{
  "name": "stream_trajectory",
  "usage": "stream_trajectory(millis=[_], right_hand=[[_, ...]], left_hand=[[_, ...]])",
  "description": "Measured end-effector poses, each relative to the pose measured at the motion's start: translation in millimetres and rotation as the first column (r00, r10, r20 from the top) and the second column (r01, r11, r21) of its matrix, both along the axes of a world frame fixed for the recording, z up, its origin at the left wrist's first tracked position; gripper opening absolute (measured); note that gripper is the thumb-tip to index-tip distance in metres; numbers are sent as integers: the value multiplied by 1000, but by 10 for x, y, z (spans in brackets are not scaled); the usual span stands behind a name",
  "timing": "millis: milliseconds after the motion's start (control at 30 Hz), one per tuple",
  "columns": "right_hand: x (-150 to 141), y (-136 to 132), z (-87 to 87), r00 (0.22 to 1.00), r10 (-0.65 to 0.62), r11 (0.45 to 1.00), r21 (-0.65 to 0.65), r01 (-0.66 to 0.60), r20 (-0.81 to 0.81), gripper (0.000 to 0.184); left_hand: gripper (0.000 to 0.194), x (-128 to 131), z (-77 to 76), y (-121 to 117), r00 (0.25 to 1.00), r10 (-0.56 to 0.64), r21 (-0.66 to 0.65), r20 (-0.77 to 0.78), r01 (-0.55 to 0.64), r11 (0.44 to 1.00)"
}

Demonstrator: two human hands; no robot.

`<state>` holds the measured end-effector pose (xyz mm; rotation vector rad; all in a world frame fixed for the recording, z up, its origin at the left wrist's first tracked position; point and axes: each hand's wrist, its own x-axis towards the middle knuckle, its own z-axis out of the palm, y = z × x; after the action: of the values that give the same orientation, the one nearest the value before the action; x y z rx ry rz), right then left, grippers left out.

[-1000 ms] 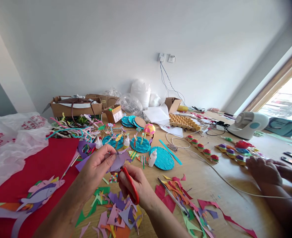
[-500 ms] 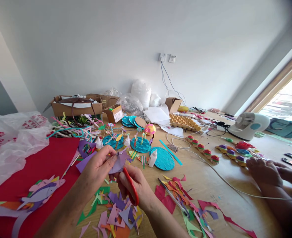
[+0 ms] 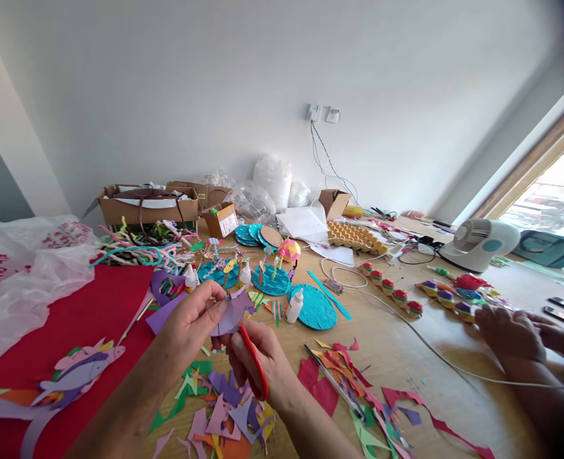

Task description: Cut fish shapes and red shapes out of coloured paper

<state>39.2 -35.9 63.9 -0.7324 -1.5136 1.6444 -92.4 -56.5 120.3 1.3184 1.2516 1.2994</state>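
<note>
Pinched between the thumb and fingers of my left hand [image 3: 198, 315] is a piece of purple paper [image 3: 235, 309], held above the table and marked with thin dark lines. My right hand [image 3: 258, 357] grips red-handled scissors [image 3: 253, 360] just below the paper's right edge; their blades are mostly hidden behind the paper and my fingers. Beneath both hands lie coloured paper scraps [image 3: 234, 408]. A stack of cut paper fish [image 3: 78, 373] rests on a red sheet [image 3: 104, 312] to the left.
Beyond my hands stand a white glue bottle [image 3: 295, 306] and a blue disc [image 3: 316, 307]. Tweezers [image 3: 332, 379] lie among scraps at right. A white cable [image 3: 435, 347] crosses the table toward another person's hands [image 3: 509, 331]. A fan [image 3: 480, 242] stands behind them.
The purple paper has shifted and turned slightly between my fingers. Both hands stay in nearly the same place, with the scissors at the paper's edge.
</note>
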Motion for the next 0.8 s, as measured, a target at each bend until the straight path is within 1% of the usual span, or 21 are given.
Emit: stream_trajectory(millis=[133,267,433,633,700,800], right_hand=[[1,-1,18,1000,-1,1000,-8,1,3,62],[2,-10,27,1000,8,1000,-6,-8,-2,62],[5,-12,29,1000,6,1000,-10,-6,3,62],[12,-9,15,1000,7,1000,-17,-7,9,60],[11,-11,23,1000,5,1000,-30,-4,21,59],[8,-16,44,999,-2,999,-42,4,36,56]], left_hand=[[15,-25,-6,14,1000,-20,3,0,20,1000],[16,-64,-34,45,995,-94,-8,22,95,995],[13,-51,-30,24,997,-62,-9,54,63,998],[14,-56,-23,16,996,-69,-9,56,69,998],[16,-89,-27,35,994,-94,-20,56,95,995],[20,-155,-38,77,985,-167,-43,50,169,985]])
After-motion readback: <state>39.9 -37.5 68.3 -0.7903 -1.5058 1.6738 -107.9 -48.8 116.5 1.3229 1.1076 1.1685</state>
